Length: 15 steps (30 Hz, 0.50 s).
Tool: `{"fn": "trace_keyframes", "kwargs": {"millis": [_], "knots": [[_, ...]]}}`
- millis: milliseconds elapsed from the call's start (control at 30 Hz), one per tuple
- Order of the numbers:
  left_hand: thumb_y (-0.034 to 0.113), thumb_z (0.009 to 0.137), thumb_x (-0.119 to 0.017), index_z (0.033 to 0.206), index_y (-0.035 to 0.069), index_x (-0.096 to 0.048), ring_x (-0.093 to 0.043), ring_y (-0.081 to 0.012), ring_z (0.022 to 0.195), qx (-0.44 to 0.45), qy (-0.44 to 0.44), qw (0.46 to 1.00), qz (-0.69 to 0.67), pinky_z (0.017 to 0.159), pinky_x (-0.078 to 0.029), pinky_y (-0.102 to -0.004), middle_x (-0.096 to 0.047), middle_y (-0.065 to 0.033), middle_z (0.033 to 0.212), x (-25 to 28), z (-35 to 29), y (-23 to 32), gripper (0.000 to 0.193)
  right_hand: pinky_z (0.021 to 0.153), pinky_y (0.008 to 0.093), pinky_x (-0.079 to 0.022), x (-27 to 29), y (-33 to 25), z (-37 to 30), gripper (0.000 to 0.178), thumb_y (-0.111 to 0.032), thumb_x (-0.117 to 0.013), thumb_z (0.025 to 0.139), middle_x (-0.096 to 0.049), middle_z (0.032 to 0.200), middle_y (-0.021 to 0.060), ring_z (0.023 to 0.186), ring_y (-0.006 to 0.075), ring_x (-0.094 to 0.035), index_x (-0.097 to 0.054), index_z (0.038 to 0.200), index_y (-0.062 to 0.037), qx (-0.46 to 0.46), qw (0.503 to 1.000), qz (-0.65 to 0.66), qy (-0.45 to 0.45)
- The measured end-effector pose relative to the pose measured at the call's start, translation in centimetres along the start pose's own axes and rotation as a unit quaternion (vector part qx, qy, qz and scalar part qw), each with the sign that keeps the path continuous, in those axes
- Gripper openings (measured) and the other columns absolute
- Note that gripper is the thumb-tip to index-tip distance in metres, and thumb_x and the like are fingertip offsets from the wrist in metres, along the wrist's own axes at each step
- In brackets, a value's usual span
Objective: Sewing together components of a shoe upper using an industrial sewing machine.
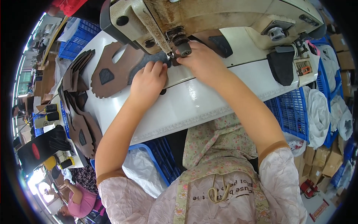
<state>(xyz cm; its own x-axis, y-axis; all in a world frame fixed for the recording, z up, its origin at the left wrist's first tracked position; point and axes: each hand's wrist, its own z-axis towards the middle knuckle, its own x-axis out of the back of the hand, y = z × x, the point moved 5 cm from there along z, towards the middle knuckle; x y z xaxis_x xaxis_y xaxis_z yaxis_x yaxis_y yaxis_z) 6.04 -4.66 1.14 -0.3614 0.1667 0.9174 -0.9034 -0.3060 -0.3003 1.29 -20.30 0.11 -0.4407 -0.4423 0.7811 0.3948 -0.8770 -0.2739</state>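
A sewing machine (149,26) stands over a white table. Beneath its presser foot (170,56) lies the edge of a brown leather shoe upper (115,82), with a dark grey lining and a dark patch. The upper spreads flat to the left, and part of it shows behind my right hand. My left hand (149,82) is closed, its curled fingers pressing the lining just left of the foot. On the other side, my right hand (203,62) has its fingers closed on the upper's edge, close beside the needle; its fingertips are partly hidden by the machine.
Stacked brown upper pieces (78,74) hang over the table's left end. A black piece (280,67) lies at the right, beside a small tray (304,68). Blue crates (289,108) stand right and below the table. Thread cones (52,112) and another person (80,199) are at left.
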Motion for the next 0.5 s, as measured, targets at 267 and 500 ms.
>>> {"fn": "trace_keyframes", "kwargs": {"millis": [267, 500], "knots": [[0.009, 0.083, -0.063, 0.107, 0.003, -0.067, -0.060, -0.0199, 0.087, -0.006, 0.022, 1.000, -0.008, 0.065, -0.052, -0.0315, -0.058, -0.0046, 0.093, -0.07, 0.13, -0.01, 0.026, 0.092, 0.0366, -0.049, -0.08, 0.08, -0.02, 0.021, -0.008, -0.063, 0.080, -0.067, 0.114, 0.0049, 0.109, 0.0260, -0.059, -0.075, 0.097, -0.0087, 0.009, 1.000, -0.008, 0.005], [0.008, 0.083, -0.063, 0.105, 0.002, -0.067, -0.059, -0.0204, 0.085, 0.005, 0.013, 1.000, 0.002, 0.063, -0.051, -0.0324, -0.056, -0.0049, 0.089, -0.20, 0.60, 0.25, 0.023, 0.090, 0.0363, -0.049, -0.18, 0.19, -0.14, 0.021, -0.008, -0.063, 0.078, -0.068, 0.112, 0.0049, 0.108, 0.0260, -0.059, -0.075, 0.096, -0.0091, 0.007, 1.000, -0.007, 0.024]]}}
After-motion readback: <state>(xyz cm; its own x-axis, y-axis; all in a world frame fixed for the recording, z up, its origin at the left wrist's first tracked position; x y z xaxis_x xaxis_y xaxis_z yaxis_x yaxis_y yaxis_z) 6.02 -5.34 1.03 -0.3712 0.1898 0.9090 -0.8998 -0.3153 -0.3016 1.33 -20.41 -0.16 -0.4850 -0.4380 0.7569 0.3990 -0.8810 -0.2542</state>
